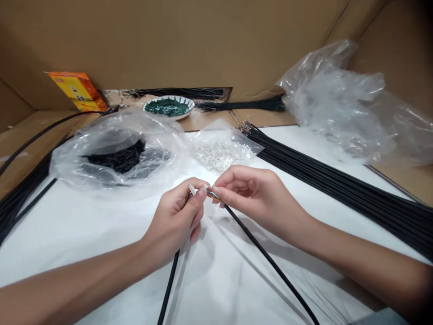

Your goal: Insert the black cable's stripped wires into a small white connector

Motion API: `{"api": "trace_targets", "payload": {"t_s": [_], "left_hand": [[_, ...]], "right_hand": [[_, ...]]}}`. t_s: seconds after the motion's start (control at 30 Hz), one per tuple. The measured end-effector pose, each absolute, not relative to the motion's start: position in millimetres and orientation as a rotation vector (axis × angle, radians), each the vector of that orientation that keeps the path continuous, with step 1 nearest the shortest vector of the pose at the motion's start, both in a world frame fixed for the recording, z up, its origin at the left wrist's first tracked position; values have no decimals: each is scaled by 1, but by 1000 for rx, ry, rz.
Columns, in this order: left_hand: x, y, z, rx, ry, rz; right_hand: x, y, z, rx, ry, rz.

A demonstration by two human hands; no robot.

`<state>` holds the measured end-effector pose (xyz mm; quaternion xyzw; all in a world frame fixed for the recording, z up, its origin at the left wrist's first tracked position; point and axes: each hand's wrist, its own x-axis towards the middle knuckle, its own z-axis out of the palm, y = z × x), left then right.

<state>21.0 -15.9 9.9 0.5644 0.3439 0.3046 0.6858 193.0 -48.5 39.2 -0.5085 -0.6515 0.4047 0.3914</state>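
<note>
On the white-covered work surface [101, 234], the left hand [172, 221] pinches a white plastic connector [192, 190] between thumb and fingers. The right hand [260, 198] pinches the coloured wires [213, 194] of a black cable [260, 257] just beside it, keeping both steady above the surface.

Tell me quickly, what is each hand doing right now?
Left hand: closed, pinching a white plastic connector.
Right hand: closed, pinching coloured wires.

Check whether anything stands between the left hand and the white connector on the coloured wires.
Nothing visible does: the left hand already pinches the white connector, and the right hand holds the coloured wires just beside it.
</note>
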Motion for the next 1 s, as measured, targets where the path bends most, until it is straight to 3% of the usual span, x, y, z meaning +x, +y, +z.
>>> {"api": "trace_targets", "payload": {"t_s": [0.37, 1.0], "left_hand": [[18, -6, 4, 1193, 664, 523], [19, -4, 5, 1192, 656, 559]], "right_hand": [[195, -50, 35, -1271, -1429, 1372], [194, -53, 33, -1220, -1454, 1264]]}}
